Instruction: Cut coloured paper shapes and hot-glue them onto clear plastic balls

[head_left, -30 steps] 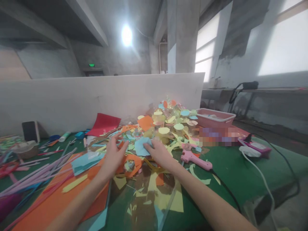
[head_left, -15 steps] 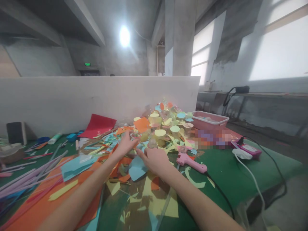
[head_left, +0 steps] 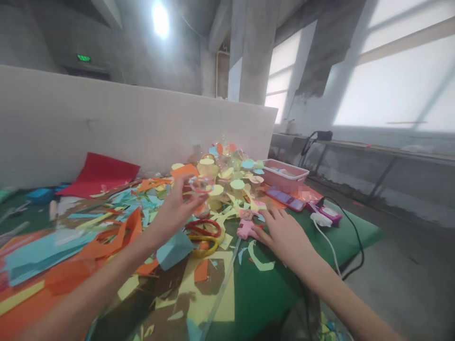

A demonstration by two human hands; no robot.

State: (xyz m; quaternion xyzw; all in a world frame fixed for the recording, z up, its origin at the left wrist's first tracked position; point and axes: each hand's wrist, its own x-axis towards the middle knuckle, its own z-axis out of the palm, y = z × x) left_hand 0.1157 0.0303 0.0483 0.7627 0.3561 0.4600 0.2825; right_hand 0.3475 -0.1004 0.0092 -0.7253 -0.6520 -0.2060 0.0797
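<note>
Raised over the paper pile, my left hand (head_left: 177, 203) pinches a clear round plastic piece (head_left: 202, 183) with a pinkish rim between thumb and fingers. My right hand (head_left: 280, 232) lies palm down over the handle of a pink hot glue gun (head_left: 245, 228). Its fingers are stretched and apart, with the thumb against the gun; the handle is hidden beneath it. Between the hands lie scissors (head_left: 204, 237) with red and yellow handles. Behind them rises a heap of clear plastic pieces topped with yellow, blue and orange paper rounds (head_left: 237, 184).
A pink basket (head_left: 284, 174), a phone (head_left: 286, 199) and a magenta power block (head_left: 327, 214) with cables stand on the right. Coloured scraps, blue sheets (head_left: 50, 255) and red paper (head_left: 99, 175) spread leftward. A white panel (head_left: 135, 123) borders the back.
My left hand has lifted, now with the clear round piece in it. My right hand has moved right from the scraps to the glue gun. The view has turned right.
</note>
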